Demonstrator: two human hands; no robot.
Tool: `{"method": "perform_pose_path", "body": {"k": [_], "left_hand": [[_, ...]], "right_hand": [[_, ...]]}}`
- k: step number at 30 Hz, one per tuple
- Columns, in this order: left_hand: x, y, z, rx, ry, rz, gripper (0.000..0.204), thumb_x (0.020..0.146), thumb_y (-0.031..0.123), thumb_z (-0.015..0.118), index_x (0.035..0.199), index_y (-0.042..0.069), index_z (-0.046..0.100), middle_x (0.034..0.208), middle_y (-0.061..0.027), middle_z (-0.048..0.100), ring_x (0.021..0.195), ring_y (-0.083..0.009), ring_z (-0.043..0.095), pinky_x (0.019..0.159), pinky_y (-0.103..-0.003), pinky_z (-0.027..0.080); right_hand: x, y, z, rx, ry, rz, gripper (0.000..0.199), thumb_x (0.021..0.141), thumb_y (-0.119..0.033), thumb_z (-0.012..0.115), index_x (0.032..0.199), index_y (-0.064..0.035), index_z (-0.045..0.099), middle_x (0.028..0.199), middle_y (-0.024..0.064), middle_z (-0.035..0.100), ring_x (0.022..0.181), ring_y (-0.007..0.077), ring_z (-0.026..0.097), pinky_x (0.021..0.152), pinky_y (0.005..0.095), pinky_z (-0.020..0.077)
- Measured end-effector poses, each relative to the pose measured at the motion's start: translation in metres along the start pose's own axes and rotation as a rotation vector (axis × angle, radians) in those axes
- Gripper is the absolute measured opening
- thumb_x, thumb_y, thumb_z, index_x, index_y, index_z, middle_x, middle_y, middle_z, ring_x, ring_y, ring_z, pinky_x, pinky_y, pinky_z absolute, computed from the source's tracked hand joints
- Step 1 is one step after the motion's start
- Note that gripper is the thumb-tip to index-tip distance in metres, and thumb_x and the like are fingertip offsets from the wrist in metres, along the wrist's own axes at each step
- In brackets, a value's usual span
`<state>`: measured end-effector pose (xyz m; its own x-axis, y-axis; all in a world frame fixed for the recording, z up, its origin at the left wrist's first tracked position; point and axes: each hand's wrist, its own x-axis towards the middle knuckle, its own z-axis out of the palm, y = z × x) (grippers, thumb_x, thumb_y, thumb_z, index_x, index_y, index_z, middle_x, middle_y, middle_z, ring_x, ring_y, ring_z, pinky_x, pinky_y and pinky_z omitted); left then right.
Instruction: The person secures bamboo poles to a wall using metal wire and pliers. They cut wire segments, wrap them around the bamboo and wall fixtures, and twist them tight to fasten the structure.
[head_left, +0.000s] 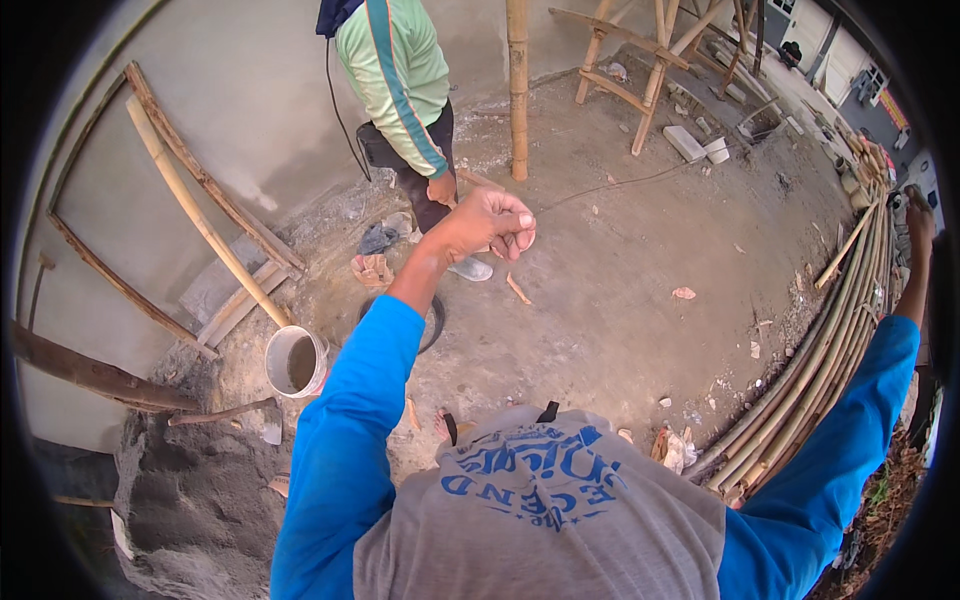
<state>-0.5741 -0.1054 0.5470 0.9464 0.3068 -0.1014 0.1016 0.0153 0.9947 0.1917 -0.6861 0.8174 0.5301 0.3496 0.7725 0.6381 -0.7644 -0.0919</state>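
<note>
My left hand is raised in front of me, thumb and fingers curled together in a pinch. Whatever lies between the fingertips, if anything, is too small or hidden to name. Behind that hand stands a person in a pale green sleeve, one hand lowered. Partly covered by my left forearm is a black round tub. To its left, a white bucket holds greyish contents. My right arm stretches out to the far right, its hand raised at the picture's rim above bamboo poles; its fingers are indistinct.
Dark sand is heaped at lower left, with a wooden-handled tool beside it. Timber and bamboo lengths lean on the plastered wall. An upright bamboo post and wooden trestles stand farther back.
</note>
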Motion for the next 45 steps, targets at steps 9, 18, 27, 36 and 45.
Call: {"method": "perform_pose_path", "body": {"k": [9, 18, 27, 36, 45], "left_hand": [[0.003, -0.061, 0.089, -0.315, 0.269, 0.008, 0.020, 0.100, 0.017, 0.063, 0.102, -0.003, 0.066, 0.084, -0.0110, 0.071, 0.071, -0.0209, 0.072, 0.058, -0.029, 0.057], [-0.005, -0.095, 0.164, -0.135, 0.398, 0.005, 0.022, 0.097, 0.020, 0.068, 0.096, -0.002, 0.071, 0.078, -0.0052, 0.067, 0.070, -0.0118, 0.065, 0.060, -0.028, 0.055], [-0.005, -0.091, 0.165, -0.017, 0.455, 0.102, 0.023, 0.095, 0.017, 0.070, 0.086, -0.004, 0.072, 0.069, -0.0004, 0.063, 0.059, -0.0071, 0.052, 0.053, -0.025, 0.043], [0.000, -0.091, 0.179, -0.217, 0.642, 0.041, 0.018, 0.096, 0.011, 0.065, 0.092, -0.005, 0.069, 0.082, -0.0071, 0.068, 0.071, -0.0104, 0.059, 0.061, -0.027, 0.047], [0.003, -0.072, 0.185, -0.366, 0.485, 0.051, 0.015, 0.101, 0.011, 0.060, 0.099, -0.003, 0.061, 0.085, -0.0086, 0.065, 0.069, -0.0132, 0.062, 0.062, -0.028, 0.052]], "right_hand": [[-0.390, -0.445, 0.080, 1.317, -0.761, 0.761, 0.022, 0.103, -0.024, 0.060, 0.098, -0.0029, 0.066, 0.061, 0.0003, 0.057, 0.041, 0.0077, 0.044, 0.037, 0.0234, 0.0322], [-0.515, -0.582, 0.044, 1.576, -1.081, 0.861, 0.021, 0.098, -0.021, 0.067, 0.095, -0.0009, 0.067, 0.059, -0.0006, 0.054, 0.041, 0.0050, 0.038, 0.037, 0.0235, 0.0241], [-0.516, -0.587, 0.047, 1.536, -1.153, 0.669, 0.018, 0.094, -0.018, 0.073, 0.092, -0.0009, 0.071, 0.059, -0.0014, 0.053, 0.041, 0.0035, 0.037, 0.037, 0.0227, 0.0230], [-0.505, -0.597, 0.046, 1.583, -1.165, 0.750, 0.010, 0.091, -0.009, 0.071, 0.082, -0.0027, 0.072, 0.057, -0.0031, 0.053, 0.045, 0.0032, 0.037, 0.042, 0.0240, 0.0221], [-0.519, -0.590, 0.043, 1.573, -1.055, 0.762, 0.017, 0.094, -0.013, 0.070, 0.082, -0.0012, 0.071, 0.054, -0.0014, 0.051, 0.038, 0.0044, 0.034, 0.036, 0.0239, 0.0215]]}}
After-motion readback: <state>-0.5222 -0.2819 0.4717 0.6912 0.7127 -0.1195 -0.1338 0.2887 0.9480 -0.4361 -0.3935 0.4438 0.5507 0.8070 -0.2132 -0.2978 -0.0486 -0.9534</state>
